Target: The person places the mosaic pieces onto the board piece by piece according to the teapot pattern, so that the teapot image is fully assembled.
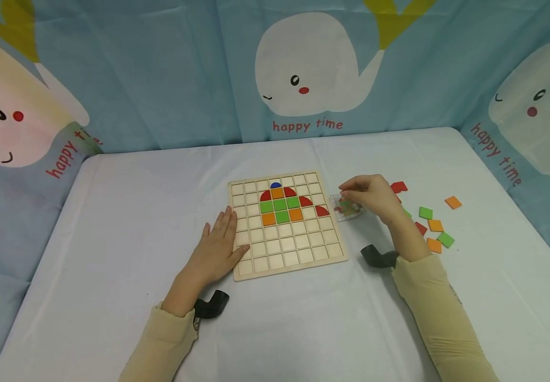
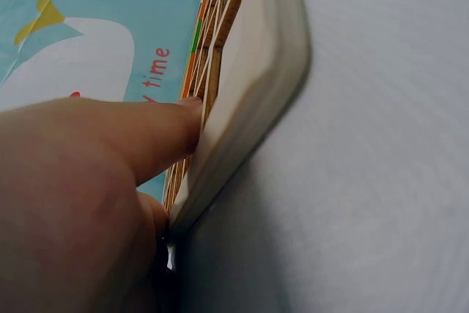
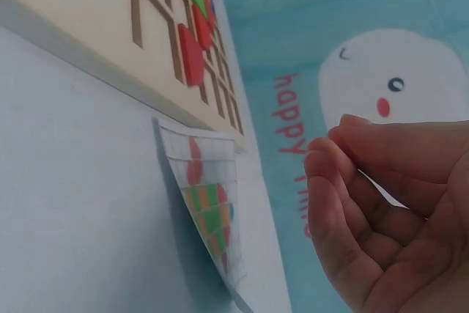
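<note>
Two bare hands work around a pale wooden grid board (image 1: pixel 286 244), which lies midway between the left and right edges of the white-covered table (image 1: pixel 112 254); the table's near edge is cut off. The left hand (image 1: pixel 216 249) has its fingers straight along the board's left edge, thumb over the rim near the near-left corner, gripping nothing; the wrist view hides most of those fingers. The right hand (image 1: pixel 367 195) is above a thin pattern card (image 1: pixel 350 212), fingers bent, thumb tip close to the fingertips, with nothing visible between them. The card, just off the board's right edge, curls up from the cloth; the hand partly covers its blurred print.

"Happy time" reads in red on the blue whale-print curtain (image 1: pixel 169 79); a fold distorts the left copy. Flat, smooth inlays fill some cells: a blue half-round (image 1: pixel 276 185), red quarter-rounds (image 1: pixel 305 201), green and orange squares (image 1: pixel 280 205). Loose tiles (image 1: pixel 435 225) lie toward the table's right edge, some partly hidden by the right arm.
</note>
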`<state>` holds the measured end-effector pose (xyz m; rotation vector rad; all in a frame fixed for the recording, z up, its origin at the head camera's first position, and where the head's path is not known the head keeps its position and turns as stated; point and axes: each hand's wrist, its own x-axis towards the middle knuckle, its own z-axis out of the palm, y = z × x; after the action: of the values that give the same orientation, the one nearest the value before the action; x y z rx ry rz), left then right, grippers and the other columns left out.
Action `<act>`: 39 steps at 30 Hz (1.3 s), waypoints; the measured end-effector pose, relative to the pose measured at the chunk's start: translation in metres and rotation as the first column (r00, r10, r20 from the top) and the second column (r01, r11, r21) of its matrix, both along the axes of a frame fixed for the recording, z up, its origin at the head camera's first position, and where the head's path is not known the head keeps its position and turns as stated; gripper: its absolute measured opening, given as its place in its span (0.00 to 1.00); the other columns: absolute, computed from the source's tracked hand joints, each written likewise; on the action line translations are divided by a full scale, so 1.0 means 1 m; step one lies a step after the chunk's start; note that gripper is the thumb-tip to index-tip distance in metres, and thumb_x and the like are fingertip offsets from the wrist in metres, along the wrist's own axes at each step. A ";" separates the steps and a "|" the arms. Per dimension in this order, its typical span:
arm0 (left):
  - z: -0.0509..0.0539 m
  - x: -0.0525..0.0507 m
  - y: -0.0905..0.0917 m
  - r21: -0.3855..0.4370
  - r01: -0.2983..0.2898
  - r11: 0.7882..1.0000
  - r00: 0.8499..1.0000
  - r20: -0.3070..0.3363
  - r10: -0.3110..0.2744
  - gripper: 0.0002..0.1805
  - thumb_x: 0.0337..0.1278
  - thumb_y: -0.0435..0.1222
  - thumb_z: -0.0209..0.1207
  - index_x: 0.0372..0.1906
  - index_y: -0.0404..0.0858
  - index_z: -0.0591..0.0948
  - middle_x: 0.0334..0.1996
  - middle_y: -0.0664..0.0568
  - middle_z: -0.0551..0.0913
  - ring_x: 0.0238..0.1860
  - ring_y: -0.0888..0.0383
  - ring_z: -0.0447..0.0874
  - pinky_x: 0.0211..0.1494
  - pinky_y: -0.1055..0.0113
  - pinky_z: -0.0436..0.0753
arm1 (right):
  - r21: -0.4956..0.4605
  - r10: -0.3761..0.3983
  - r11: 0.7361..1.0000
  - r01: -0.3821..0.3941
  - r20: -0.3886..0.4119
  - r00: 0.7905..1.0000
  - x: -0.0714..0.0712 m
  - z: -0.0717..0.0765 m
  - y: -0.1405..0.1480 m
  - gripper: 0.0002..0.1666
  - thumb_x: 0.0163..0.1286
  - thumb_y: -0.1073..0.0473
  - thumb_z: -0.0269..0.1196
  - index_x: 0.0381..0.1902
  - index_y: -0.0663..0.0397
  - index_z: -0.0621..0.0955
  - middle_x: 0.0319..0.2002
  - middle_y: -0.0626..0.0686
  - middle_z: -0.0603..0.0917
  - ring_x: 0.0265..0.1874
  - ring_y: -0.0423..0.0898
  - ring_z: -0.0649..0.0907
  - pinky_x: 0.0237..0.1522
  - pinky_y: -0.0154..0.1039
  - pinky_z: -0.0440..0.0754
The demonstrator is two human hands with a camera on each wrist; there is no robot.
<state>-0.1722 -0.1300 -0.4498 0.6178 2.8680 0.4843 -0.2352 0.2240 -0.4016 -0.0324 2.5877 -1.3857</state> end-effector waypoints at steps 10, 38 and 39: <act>-0.001 -0.001 -0.001 0.003 -0.003 1.000 1.000 0.000 0.003 0.43 0.67 0.48 0.50 0.71 0.24 0.45 0.73 0.36 0.41 0.73 0.41 0.39 0.68 0.39 0.44 | -0.031 0.001 1.000 -0.002 -0.015 1.000 0.000 0.004 0.003 0.17 0.67 0.61 0.61 0.49 0.68 0.80 0.46 0.64 0.83 0.41 0.52 0.83 0.42 0.29 0.77; 0.000 0.000 0.000 0.008 0.001 1.000 1.000 0.000 -0.001 0.43 0.67 0.48 0.50 0.71 0.24 0.46 0.73 0.36 0.41 0.73 0.41 0.39 0.69 0.39 0.44 | 0.091 -0.080 0.992 0.082 -0.024 0.997 0.020 0.002 0.053 0.22 0.67 0.53 0.62 0.51 0.64 0.80 0.49 0.60 0.81 0.39 0.36 0.80 0.46 0.37 0.78; -0.001 0.000 0.000 0.008 0.001 1.000 1.000 0.000 -0.001 0.43 0.67 0.49 0.50 0.71 0.24 0.46 0.73 0.36 0.41 0.73 0.41 0.39 0.69 0.39 0.44 | 0.089 -0.084 0.992 0.085 -0.016 0.996 0.021 0.002 0.054 0.23 0.67 0.53 0.62 0.52 0.65 0.79 0.50 0.59 0.80 0.39 0.36 0.80 0.47 0.38 0.77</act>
<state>-0.1724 -0.1299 -0.4504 0.6202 2.8672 0.4963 -0.2145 0.2783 -0.3996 0.0837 2.6875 -1.2980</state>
